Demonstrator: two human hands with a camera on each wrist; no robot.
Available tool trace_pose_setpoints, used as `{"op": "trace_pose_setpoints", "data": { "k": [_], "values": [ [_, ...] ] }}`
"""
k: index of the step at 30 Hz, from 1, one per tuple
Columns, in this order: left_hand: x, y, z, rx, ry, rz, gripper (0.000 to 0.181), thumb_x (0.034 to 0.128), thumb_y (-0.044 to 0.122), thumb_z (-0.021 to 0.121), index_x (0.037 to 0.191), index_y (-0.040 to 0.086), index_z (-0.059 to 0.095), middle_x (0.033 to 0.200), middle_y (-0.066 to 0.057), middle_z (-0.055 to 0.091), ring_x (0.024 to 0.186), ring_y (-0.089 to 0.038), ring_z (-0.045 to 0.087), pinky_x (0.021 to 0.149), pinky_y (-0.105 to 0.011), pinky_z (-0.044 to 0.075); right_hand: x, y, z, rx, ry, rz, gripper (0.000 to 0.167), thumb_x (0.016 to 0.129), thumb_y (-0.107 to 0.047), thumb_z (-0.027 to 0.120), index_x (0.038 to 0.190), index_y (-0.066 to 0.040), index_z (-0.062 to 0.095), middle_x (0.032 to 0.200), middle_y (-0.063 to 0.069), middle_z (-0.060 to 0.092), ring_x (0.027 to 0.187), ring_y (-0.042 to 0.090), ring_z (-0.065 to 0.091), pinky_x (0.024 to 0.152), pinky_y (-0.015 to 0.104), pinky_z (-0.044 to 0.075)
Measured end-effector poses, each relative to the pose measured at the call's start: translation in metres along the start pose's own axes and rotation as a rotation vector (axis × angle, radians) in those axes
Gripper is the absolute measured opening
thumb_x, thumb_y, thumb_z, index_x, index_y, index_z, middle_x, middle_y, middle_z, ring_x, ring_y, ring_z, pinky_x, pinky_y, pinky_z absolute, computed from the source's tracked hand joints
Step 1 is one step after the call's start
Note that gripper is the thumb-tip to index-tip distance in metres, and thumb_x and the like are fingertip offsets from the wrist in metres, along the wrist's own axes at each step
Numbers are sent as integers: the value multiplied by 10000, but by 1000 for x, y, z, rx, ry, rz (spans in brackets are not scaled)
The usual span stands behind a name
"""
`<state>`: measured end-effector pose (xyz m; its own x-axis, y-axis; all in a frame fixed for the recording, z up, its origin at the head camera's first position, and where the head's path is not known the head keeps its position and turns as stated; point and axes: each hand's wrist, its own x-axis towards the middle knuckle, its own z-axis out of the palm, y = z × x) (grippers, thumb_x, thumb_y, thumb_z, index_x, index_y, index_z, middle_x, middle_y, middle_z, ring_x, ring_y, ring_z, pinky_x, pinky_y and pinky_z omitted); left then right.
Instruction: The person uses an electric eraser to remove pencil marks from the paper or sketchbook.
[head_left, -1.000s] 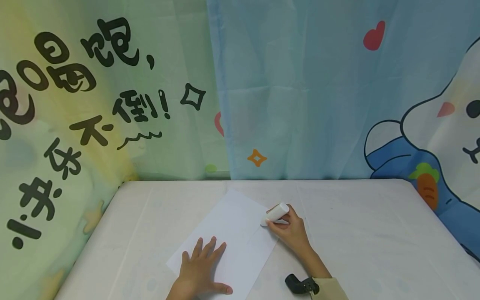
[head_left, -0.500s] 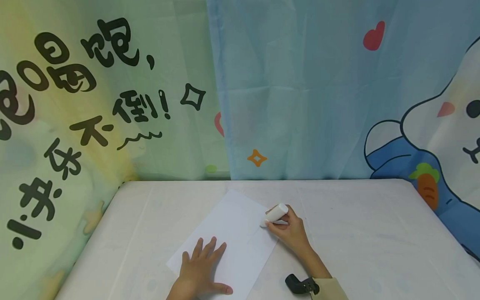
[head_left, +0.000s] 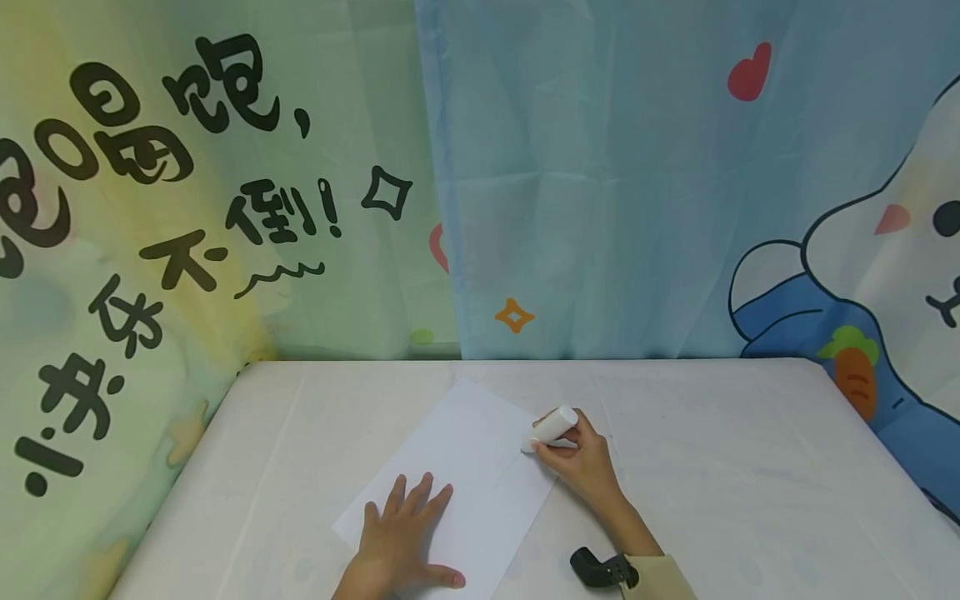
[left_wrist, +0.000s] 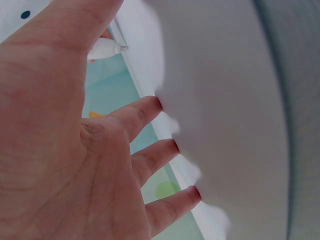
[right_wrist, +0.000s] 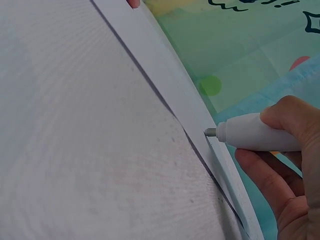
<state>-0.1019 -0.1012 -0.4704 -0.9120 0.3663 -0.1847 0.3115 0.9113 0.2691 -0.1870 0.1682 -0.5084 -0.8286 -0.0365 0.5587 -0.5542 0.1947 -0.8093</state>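
The left hand [head_left: 396, 542] touches the paper [head_left: 480, 450], fingers spread apart. At the paper's right side, the right hand [head_left: 588, 467] pinches the pen [head_left: 555, 424] with thumb and fingers.

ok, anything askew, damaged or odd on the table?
The paper lies at an angle to the edges of the table, so it looks askew, maybe deliberately. A faint line shows on it by the white tool; I can't tell whether it's a mark, crease or cut. No spill shows.
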Motion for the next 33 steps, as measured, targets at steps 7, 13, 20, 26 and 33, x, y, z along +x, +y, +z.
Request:
{"op": "trace_pose_setpoints", "data": {
  "k": [7, 13, 20, 26, 33],
  "values": [
    [0, 0, -1, -5, 4, 0, 1036, 650, 651, 765, 1496, 201, 370, 1562, -131, 333, 1422, -463, 251, 986, -761, 301, 0, 0, 0, -2, -3, 3, 418, 699, 207, 742, 1060, 135, 544, 964, 294, 668, 872, -57, 628, 656, 162, 562],
    [0, 1, -1, 3, 12, 2, 1037, 645, 653, 767, 1491, 198, 378, 1555, -130, 346, 1416, -464, 265, 977, -758, 316, 0, -1, 0, 6, -12, 15, 416, 704, 203, 740, 1064, 132, 544, 965, 297, 665, 873, -58, 627, 663, 162, 563],
    [0, 0, -1, -1, 12, 6, 1040, 644, 652, 769, 1492, 196, 375, 1555, -132, 344, 1415, -469, 263, 969, -765, 316, 0, -1, -1, 1, -14, 12, 419, 701, 197, 746, 1063, 130, 546, 959, 287, 668, 852, -24, 646, 654, 167, 565],
    [0, 0, -1, 5, 12, 7, 1041, 644, 657, 766, 1491, 197, 373, 1554, -132, 345, 1412, -468, 270, 969, -762, 321, 0, -1, 0, 10, -13, 4, 420, 695, 208, 736, 1062, 135, 546, 951, 288, 667, 830, 4, 660, 644, 171, 566],
    [0, 0, 0, 16, 18, 10, 1043, 642, 666, 760, 1490, 196, 377, 1552, -133, 349, 1409, -468, 276, 967, -757, 328, 0, 1, 0, 18, 3, 1, 426, 688, 226, 732, 1059, 148, 538, 951, 311, 661, 862, -65, 627, 653, 158, 561]
  ]
}}
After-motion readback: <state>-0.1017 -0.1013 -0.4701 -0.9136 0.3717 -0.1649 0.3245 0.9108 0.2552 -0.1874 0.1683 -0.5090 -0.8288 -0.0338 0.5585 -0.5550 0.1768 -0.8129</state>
